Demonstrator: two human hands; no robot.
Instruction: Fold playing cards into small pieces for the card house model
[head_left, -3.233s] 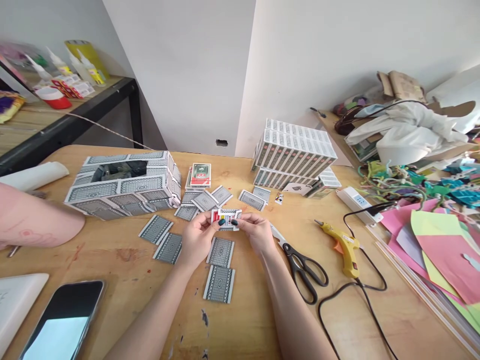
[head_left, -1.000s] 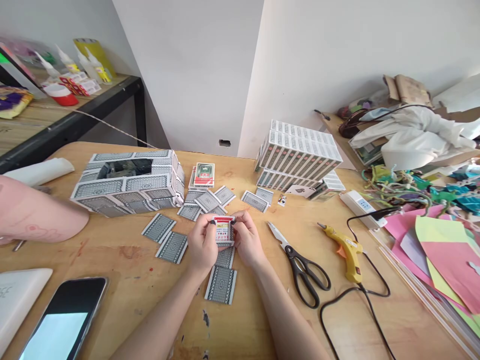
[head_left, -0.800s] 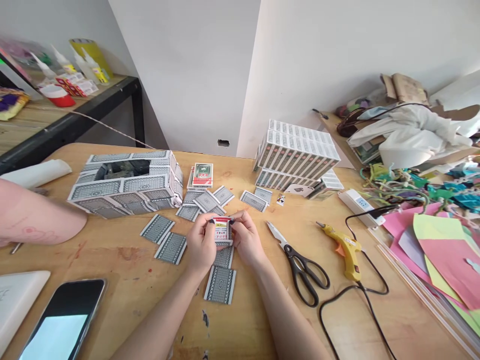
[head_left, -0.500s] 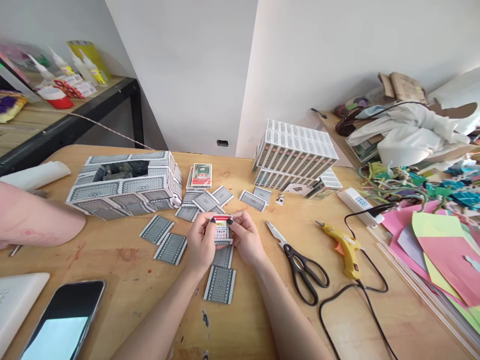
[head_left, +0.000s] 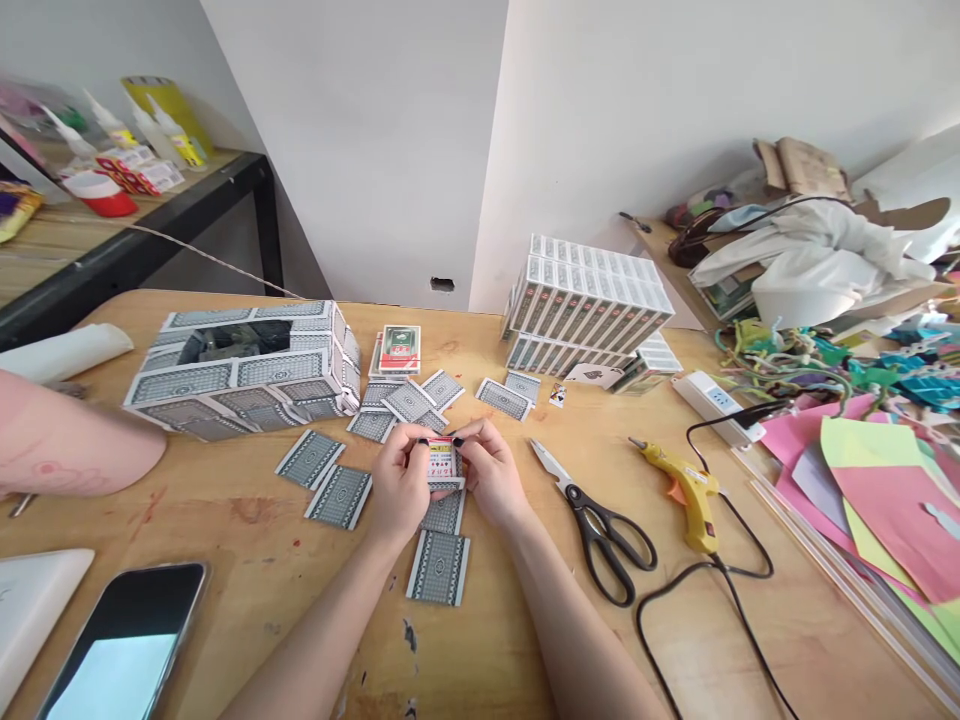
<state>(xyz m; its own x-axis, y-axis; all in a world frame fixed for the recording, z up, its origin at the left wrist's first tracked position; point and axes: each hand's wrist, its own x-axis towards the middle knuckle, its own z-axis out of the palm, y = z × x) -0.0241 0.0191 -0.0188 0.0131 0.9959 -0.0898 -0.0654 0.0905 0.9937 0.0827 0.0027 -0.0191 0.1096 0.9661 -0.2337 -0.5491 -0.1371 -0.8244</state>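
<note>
My left hand [head_left: 403, 480] and my right hand [head_left: 491, 470] pinch a playing card [head_left: 444, 462] between them, thumbs on its upper corners. Its printed face is toward me, and its lower edge shows a folded grey strip. Below my hands lie a partly covered grey-backed card [head_left: 444, 514] and another grey-backed card [head_left: 439, 568] with folded sides. Two more folded cards [head_left: 339, 496] rest left of my left hand. Beyond my fingers is an overlapping pile of grey-backed cards [head_left: 411, 402], with a green and red card deck [head_left: 400, 350] behind it.
A card-covered box [head_left: 259, 375] with an open top stands at left, a phone [head_left: 124, 640] nearer me. Black-handled scissors [head_left: 600, 535] and a corded yellow glue gun [head_left: 691, 495] lie right. Stacked card packs [head_left: 592, 300] stand behind; colored paper [head_left: 892, 500] covers the far right.
The upper edge of the held card has folded over further, so less of its red band shows. Both hands stay in nearly the same place.
</note>
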